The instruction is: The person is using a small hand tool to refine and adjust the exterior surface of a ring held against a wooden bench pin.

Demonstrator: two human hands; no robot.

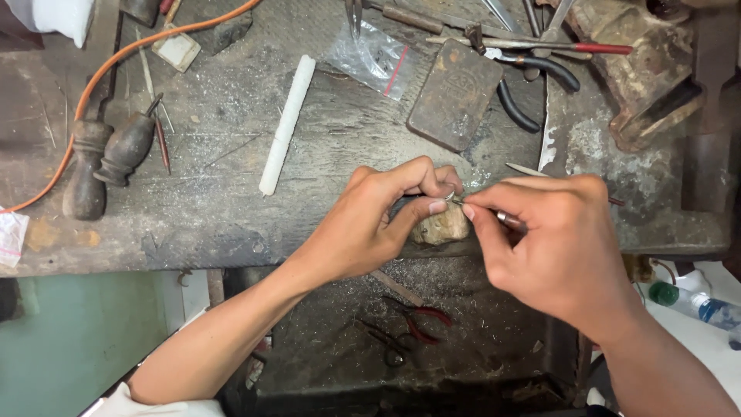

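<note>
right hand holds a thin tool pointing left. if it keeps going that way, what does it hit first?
Probably the left hand: the right hand aims its thin metal tool at the left thumb and forefinger, pinched close ahead of the tip. Any small piece between them is too small to tell.

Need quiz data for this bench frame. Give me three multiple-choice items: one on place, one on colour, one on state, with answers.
1. Where does the white stick lie?
A. On the bench, left of the hands
B. In the lower tray
C. Under the flat metal block

2. What colour are the handles of the small pliers in the lower tray?
A. Blue
B. Red
C. Yellow

3. What is the right hand doing?
A. Lying flat and empty
B. Pinching a thin tool
C. Gripping a bottle

Answers: 1 A, it lies on the bench top beyond the left hand. 2 B, the grips are red. 3 B, its fingertips close on a slim metal tool pointed at the left hand's fingertips.
</note>
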